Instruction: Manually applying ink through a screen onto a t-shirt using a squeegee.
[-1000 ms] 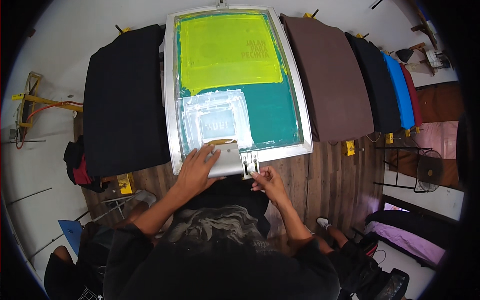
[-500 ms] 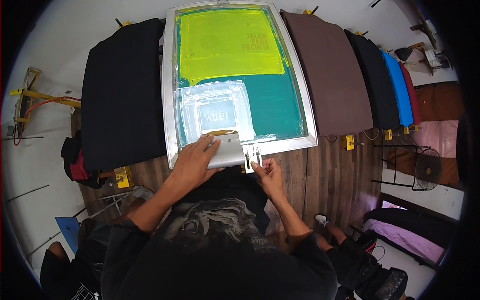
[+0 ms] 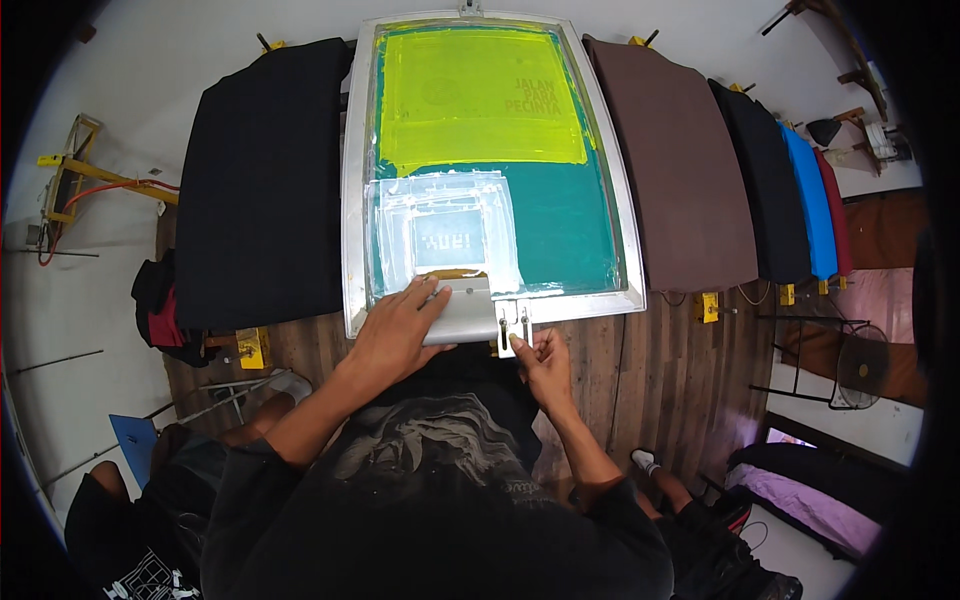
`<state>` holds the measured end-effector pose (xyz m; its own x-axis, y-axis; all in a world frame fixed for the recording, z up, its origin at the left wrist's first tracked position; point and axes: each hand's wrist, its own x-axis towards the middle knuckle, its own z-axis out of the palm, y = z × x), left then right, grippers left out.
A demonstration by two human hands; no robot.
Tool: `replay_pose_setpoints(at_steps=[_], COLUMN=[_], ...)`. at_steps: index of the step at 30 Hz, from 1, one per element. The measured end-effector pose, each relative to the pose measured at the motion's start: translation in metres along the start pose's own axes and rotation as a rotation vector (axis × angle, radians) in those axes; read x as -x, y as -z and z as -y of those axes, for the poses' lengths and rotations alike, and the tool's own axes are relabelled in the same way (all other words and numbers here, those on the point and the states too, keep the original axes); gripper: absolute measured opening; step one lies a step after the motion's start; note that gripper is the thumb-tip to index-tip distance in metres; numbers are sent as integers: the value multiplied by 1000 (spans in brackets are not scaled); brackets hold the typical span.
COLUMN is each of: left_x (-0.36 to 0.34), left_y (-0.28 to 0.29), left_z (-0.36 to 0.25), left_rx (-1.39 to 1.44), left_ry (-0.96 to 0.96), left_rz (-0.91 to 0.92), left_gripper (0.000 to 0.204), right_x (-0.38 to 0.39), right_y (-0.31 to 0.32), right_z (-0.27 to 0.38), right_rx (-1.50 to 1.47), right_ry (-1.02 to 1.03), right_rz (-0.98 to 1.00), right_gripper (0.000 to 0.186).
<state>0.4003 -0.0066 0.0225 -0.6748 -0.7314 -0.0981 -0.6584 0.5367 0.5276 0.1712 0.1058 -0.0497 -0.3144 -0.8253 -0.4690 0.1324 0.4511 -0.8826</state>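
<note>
Two-handed hold at the screen frame (image 3: 590,305), before me.
Left fingers (image 3: 425,294) grasp a grey plate (image 3: 468,308); right fingers (image 3: 523,352) pinch a slotted bracket (image 3: 514,335) beside it; the frame extends beyond both.

This is looking like a screen-printing workshop: a screen (image 3: 565,235) is bearing yellow ink (image 3: 470,110) and white ink (image 3: 499,225), while black cloth (image 3: 265,190), brown cloth (image 3: 675,170) and blue cloth (image 3: 808,205) are flanking it in a row, yellow brackets (image 3: 252,347) jutting below.
</note>
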Motion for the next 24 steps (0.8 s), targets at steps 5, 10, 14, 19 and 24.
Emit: replay_pose_setpoints(at_steps=[5, 10, 14, 19, 24], left_x=[0, 0, -1, -1, -2], left_y=[0, 0, 1, 3, 2], left_z=[0, -3, -4, -7, -6], left_rx=[34, -8, -14, -11, -40], left_ry=[7, -6, 9, 0, 20], left_rz=[8, -23, -9, -3, 4], left_gripper=[69, 69, 68, 68, 67], right_x=[-1, 0, 3, 4, 1], right_y=[2, -1, -2, -1, 0], right_z=[-6, -6, -5, -6, -10], right_rx=[-36, -54, -101, -93, -117], right_ry=[24, 16, 8, 30, 45], right_rz=[5, -8, -4, 14, 37], right_gripper=[26, 25, 25, 24, 25])
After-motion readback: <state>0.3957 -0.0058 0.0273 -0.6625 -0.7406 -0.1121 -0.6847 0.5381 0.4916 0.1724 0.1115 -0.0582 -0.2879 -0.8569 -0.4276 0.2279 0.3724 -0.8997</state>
